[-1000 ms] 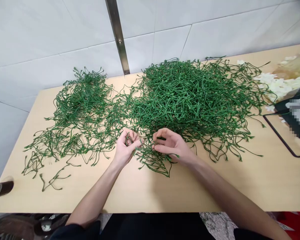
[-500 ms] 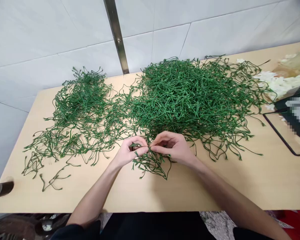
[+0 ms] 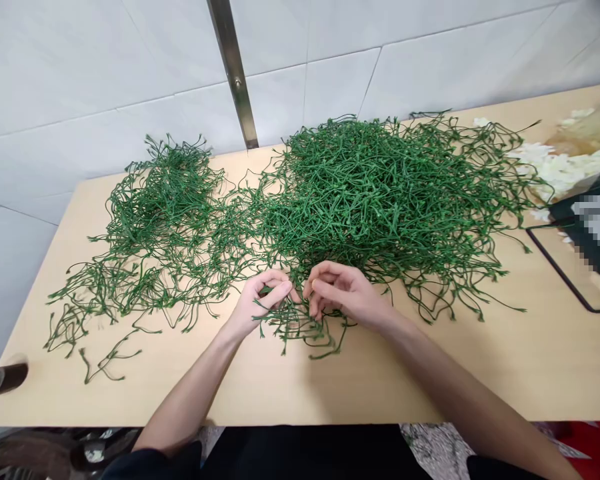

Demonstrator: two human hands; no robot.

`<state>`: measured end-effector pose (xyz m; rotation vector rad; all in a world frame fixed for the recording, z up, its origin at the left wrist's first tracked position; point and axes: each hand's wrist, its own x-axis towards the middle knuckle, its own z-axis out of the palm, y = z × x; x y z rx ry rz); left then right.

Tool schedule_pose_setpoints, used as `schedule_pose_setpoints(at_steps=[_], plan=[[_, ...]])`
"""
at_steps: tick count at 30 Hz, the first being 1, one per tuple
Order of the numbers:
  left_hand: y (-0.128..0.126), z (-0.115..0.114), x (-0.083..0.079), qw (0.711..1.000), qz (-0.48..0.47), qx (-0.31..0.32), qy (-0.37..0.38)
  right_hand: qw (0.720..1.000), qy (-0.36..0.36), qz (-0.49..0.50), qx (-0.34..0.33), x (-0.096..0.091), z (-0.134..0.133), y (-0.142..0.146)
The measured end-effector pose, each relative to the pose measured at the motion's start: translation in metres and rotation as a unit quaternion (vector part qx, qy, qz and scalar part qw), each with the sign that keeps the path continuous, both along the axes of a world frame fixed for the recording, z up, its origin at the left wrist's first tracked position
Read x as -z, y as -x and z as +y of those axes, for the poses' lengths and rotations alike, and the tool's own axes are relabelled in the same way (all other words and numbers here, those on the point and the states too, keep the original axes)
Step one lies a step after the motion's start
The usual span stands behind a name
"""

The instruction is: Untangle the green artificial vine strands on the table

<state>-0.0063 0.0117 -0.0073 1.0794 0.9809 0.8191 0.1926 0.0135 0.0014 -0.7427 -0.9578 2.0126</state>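
Two hands work close together at the front of a large heap of green artificial flower stems (image 3: 370, 180), thin and branching with small budlike tips. My left hand (image 3: 263, 300) is closed, thumb against curled fingers, with green stems showing inside it and at its edge. To its right, a small gap away, my right hand (image 3: 347, 293) has its fingers curled in and the thumb near the index finger. Whatever it may hold is hidden. Beneath both hands lies a small loose bunch of stems (image 3: 325, 343) on the table.
A second, smaller pile of stems (image 3: 160, 193) spreads over the left of the wooden table (image 3: 260, 400). White artificial flowers (image 3: 545, 163) and a black-framed object (image 3: 560, 267) lie at the right. A dark cylindrical object (image 3: 10, 378) sits at the left edge. Behind is a tiled wall.
My fingertips, which met in a pinch before, have come apart slightly. The right fingers have curled down. The bunch below the hands has shifted, with its ends lying differently.
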Motion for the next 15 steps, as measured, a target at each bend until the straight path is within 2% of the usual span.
schedule_pose_setpoints(at_steps=[3, 5, 9, 15], plan=[[0.0000, -0.0006, 0.0011, 1.000, -0.005, -0.016, 0.001, 0.993, -0.009, -0.035, -0.111, -0.0004, -0.0022, 0.0009], [-0.0007, -0.0017, -0.0005, 1.000, 0.012, -0.009, -0.004, 0.987, 0.006, -0.047, -0.154, -0.0007, -0.0029, 0.0013], [-0.0038, -0.0042, -0.0063, 0.998, 0.051, 0.033, 0.000, 0.985, 0.037, -0.076, -0.149, 0.0001, -0.0025, 0.0004], [-0.0032, -0.0018, -0.0083, 0.998, 0.032, 0.049, 0.037, 0.974, -0.026, -0.119, -0.190, -0.0013, -0.0020, -0.0042]])
